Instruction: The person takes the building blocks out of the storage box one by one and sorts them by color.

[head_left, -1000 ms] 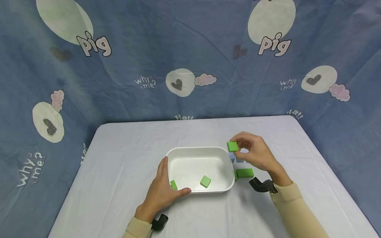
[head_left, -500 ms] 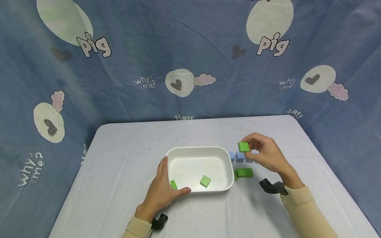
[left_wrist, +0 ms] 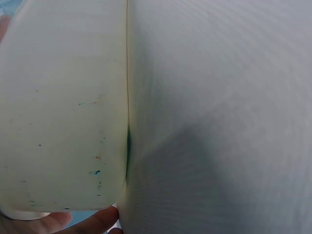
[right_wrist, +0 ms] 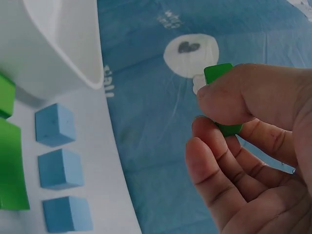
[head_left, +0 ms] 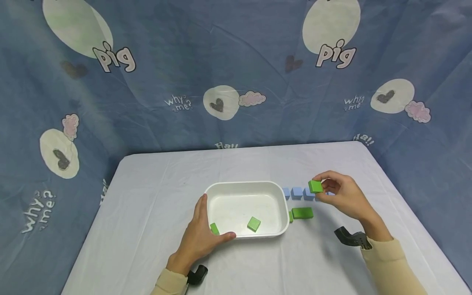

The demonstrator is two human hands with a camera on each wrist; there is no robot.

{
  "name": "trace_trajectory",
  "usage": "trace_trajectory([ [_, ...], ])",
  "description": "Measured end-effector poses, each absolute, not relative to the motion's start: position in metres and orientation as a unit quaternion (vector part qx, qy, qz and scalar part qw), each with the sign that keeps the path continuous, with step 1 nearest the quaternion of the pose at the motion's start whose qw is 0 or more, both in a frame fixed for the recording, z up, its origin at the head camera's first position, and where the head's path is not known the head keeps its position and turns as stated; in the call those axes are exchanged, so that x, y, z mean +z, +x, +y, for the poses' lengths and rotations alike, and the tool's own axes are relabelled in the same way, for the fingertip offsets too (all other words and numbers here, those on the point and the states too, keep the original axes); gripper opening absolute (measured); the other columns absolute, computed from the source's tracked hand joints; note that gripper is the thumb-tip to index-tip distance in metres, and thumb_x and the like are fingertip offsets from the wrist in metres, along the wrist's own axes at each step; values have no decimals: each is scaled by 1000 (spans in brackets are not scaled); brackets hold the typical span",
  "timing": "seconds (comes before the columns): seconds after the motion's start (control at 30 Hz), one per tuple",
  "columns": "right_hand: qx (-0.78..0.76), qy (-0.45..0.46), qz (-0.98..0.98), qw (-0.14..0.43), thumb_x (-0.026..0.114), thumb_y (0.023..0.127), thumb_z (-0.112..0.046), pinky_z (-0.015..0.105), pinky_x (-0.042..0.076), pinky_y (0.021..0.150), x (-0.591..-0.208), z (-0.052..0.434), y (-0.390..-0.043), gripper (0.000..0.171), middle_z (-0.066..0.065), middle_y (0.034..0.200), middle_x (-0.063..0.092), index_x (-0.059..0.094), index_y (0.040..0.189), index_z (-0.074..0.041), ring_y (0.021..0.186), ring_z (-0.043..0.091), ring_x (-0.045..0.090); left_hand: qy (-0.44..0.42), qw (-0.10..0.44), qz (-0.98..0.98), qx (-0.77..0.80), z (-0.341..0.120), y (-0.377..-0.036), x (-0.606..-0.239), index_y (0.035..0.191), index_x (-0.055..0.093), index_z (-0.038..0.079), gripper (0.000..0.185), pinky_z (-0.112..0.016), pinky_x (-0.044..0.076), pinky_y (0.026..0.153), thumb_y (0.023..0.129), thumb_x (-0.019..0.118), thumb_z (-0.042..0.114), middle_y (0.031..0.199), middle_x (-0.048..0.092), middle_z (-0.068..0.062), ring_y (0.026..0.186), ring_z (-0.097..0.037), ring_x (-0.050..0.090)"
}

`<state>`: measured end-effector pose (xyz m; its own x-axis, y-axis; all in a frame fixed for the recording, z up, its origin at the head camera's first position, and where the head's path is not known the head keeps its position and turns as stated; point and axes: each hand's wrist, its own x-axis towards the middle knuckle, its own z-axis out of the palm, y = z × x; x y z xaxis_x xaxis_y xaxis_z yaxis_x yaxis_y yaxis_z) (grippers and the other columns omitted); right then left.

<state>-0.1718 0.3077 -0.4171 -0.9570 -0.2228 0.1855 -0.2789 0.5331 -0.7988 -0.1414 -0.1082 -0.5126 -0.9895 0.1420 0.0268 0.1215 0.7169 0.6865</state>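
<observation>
My right hand [head_left: 344,194] pinches a green cube [head_left: 315,186] between thumb and fingers, held above the right part of a row of blue cubes [head_left: 296,193]. The right wrist view shows this green cube [right_wrist: 218,71] partly covered by the thumb. With my left hand [head_left: 199,237] I hold a white plastic tray [head_left: 232,207] at its near left corner, thumb along the front rim. Inside the tray lie a green cube [head_left: 253,224] and, by the left hand, another green piece [head_left: 214,229], partly hidden. The left wrist view is filled mostly by the tray's outer wall [left_wrist: 63,117].
Right of the tray, a longer green block [head_left: 302,213] lies beside a small green piece [head_left: 291,216] at the tray's edge. A white cloth covers the table [head_left: 158,196]. Behind it hangs a blue printed curtain [head_left: 236,135].
My right hand has moved right with the green cube, away from the tray, uncovering more of the blue cubes. The left hand and tray have stayed in place.
</observation>
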Motion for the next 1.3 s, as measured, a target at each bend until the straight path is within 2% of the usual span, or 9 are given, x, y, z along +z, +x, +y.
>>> trace_trajectory([
  [0.47, 450, 127, -883, 32, 78, 82, 8, 20, 53, 75, -423, 322, -160, 35, 13, 104, 66, 70, 114, -3, 85, 16, 65, 74, 3, 924, 375, -108, -141, -514, 164, 6, 10, 144, -55, 48, 96, 61, 88, 69, 167, 15, -8, 126, -39, 53],
  [0.77, 473, 102, -875, 10, 80, 85, 1, 26, 54, 69, -432, 333, -150, 36, 14, 100, 66, 69, 119, -2, 81, 17, 66, 72, 2, 925, 373, -107, -140, -514, 164, 6, 12, 141, -56, 49, 94, 64, 87, 68, 168, 15, -8, 124, -39, 55],
  [1.03, 474, 108, -874, 3, 77, 86, 3, 28, 55, 68, -451, 333, -145, 34, 13, 96, 66, 68, 118, -3, 80, 17, 66, 67, 7, 925, 374, -107, -141, -514, 164, 6, 11, 142, -56, 47, 98, 63, 87, 69, 168, 15, -8, 129, -38, 52],
  [1.3, 460, 86, -884, 3, 77, 83, 8, 30, 55, 67, -470, 330, -141, 36, 14, 99, 66, 69, 117, -2, 80, 17, 64, 67, 15, 923, 378, -108, -142, -515, 165, 4, 14, 144, -56, 45, 100, 62, 87, 70, 168, 13, -7, 132, -38, 49],
])
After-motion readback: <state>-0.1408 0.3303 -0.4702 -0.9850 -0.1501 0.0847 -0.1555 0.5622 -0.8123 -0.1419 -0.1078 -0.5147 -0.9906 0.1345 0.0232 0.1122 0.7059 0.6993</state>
